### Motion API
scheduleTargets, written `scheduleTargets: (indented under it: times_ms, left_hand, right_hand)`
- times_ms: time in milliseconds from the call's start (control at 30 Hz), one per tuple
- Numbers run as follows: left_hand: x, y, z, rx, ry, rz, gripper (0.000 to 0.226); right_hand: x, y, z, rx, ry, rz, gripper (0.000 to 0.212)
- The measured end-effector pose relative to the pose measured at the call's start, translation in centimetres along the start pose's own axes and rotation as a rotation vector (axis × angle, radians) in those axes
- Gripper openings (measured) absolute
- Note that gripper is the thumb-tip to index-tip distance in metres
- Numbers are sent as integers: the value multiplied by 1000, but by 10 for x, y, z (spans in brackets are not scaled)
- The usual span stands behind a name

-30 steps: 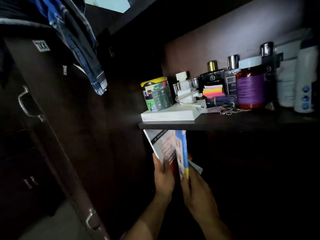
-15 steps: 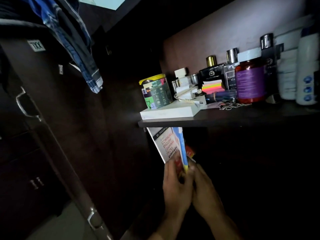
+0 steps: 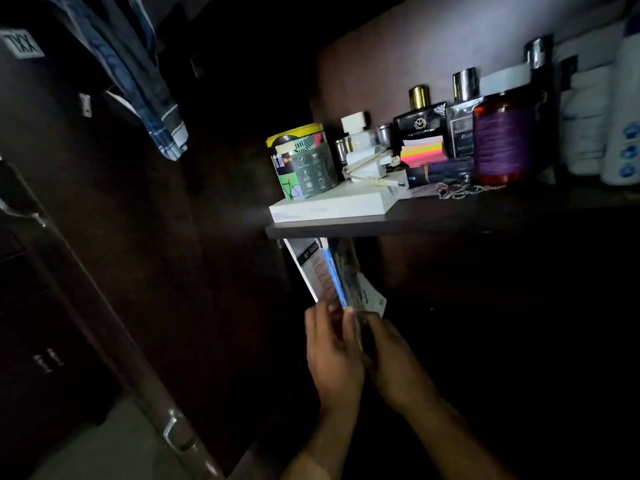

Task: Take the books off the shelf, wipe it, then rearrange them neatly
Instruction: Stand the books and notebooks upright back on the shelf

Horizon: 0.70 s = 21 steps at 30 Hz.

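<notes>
Both hands are down in the dark bay under the shelf (image 3: 450, 221), working a little stack of books (image 3: 320, 271). The left hand (image 3: 332, 355) lies flat against the front cover of the white book (image 3: 308, 268), fingers fairly straight and pressing rather than wrapping round it. The right hand (image 3: 391, 362) is tucked in behind the stack, fingers curled round the back of it, so it's clamping the books from that side. The books lean up and left from the grip, tops nearly touching the underside of the shelf. A blue spine (image 3: 334, 275) sits just right of the white cover, and a loose paper (image 3: 370, 297) pokes out just above the right hand. Well above the grip, on the shelf, there's a flat white box (image 3: 332, 206), a tin (image 3: 301, 161), and bottles (image 3: 502, 136) further right.
</notes>
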<state>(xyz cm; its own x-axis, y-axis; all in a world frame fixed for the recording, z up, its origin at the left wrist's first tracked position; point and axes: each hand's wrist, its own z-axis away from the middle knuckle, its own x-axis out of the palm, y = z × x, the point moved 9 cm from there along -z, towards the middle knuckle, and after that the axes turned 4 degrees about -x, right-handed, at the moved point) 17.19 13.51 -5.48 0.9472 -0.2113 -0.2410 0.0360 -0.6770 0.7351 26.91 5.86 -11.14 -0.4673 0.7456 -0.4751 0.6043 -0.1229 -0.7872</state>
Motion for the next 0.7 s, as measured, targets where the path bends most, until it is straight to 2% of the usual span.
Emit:
scheduleTargets:
  times_ms: [100, 167, 267, 367, 500, 700]
  left_hand:
    - [-3, -13, -5, -134, 24, 5, 44]
    - [-2, -21, -4, -195, 9, 17, 55]
    - [13, -31, -2, -261, -56, 12, 65]
    - [15, -43, -3, -299, -27, 68, 62]
    - [15, -45, -4, -270, 3, 79, 54]
    - [20, -40, -2, -278, -99, 79, 45]
  right_hand:
    - [14, 10, -13, -8, -103, 81, 55]
    - [20, 14, -25, 48, -143, 97, 49]
    - [24, 10, -40, 45, -171, 302, 49]
    - [26, 15, -45, 9, -132, 262, 52]
    - [29, 22, -41, 11, -195, 280, 61]
    - [3, 10, -14, -8, -99, 164, 56]
